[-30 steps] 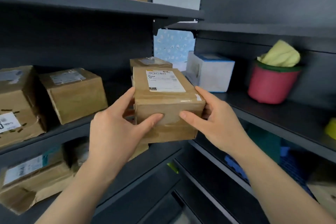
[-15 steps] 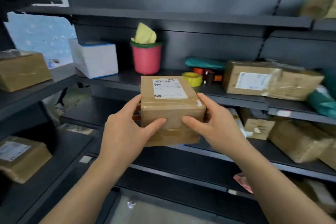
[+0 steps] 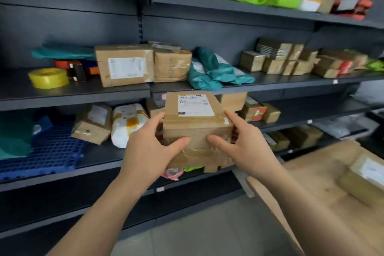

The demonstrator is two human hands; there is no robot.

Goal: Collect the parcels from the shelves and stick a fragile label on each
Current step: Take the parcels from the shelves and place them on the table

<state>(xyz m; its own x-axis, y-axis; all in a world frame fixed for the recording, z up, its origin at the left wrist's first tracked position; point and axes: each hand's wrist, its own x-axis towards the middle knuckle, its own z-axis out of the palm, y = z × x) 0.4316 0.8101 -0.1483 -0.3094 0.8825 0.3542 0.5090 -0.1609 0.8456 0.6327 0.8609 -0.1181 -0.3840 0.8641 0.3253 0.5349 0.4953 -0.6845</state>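
Out in front of the dark shelves (image 3: pixel 83 97), a taped brown parcel (image 3: pixel 197 131) is held aloft, white label (image 3: pixel 195 105) upward. Left hand (image 3: pixel 149 151) grips its left side, right hand (image 3: pixel 247 147) its right, thumbs pressed on the near face.

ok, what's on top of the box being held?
A white shipping label lies on top of the cardboard box; no fragile sticker shows. The left hand and right hand cover parts of its front; the underside is hidden.

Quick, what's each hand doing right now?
Left hand: grips the cardboard parcel on its left side.
Right hand: grips the same parcel on its right side.
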